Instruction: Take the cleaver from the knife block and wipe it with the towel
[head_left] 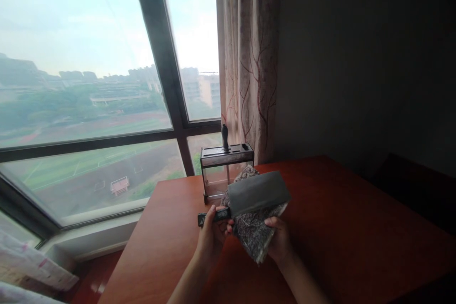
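- Left hand [210, 235]: closed around handle of cleaver [259, 192], before knife block [228, 156].
- Grey shaggy cloth [253, 235]: behind the blade, before the block.
- Right hand [280, 237]: gripping cloth's edge, forward and right of block.

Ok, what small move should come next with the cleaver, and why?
Probably fold the grey cloth over the cleaver's camera-facing side: the left hand grips its handle, the right hand holds the cloth, and that side is uncovered.
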`<state>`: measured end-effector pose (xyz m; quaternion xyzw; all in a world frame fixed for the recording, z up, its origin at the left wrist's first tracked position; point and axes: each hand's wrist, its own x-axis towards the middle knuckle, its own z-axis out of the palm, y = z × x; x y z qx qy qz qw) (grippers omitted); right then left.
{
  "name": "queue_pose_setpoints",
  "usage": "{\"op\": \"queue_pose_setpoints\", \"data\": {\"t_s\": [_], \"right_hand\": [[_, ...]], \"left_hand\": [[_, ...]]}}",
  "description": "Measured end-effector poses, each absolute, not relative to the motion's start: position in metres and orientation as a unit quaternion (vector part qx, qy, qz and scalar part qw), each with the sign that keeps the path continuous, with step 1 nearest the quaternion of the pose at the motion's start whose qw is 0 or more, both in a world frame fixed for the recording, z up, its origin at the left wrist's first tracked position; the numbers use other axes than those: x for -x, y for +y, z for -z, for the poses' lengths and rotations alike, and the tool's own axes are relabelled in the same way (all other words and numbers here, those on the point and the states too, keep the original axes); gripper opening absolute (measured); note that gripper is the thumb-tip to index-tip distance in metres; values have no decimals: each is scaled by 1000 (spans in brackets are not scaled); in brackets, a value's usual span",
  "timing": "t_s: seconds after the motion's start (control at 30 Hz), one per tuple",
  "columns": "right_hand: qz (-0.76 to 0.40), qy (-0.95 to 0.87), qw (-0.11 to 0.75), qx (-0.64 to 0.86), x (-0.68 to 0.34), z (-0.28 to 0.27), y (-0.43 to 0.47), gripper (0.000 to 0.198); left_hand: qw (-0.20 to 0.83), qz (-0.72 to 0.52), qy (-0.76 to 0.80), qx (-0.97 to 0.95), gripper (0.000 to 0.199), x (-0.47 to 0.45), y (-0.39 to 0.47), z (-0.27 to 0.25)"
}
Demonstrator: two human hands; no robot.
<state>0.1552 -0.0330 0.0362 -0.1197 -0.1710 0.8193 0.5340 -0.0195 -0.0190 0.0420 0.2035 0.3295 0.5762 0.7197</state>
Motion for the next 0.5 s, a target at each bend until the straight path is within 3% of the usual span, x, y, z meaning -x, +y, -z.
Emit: {"op": "queue_pose_setpoints", "data": {"t_s": [0.33,0.5], "right_hand": [[-722,-118,666,144,-179,-21,-20,29],[-728,-129,658,145,-180,-23,-20,31]], "left_hand": [[725,-555,364,-184,28,18,-17,-42],[736,-545,353,-190,28,17,-17,-38]]}}
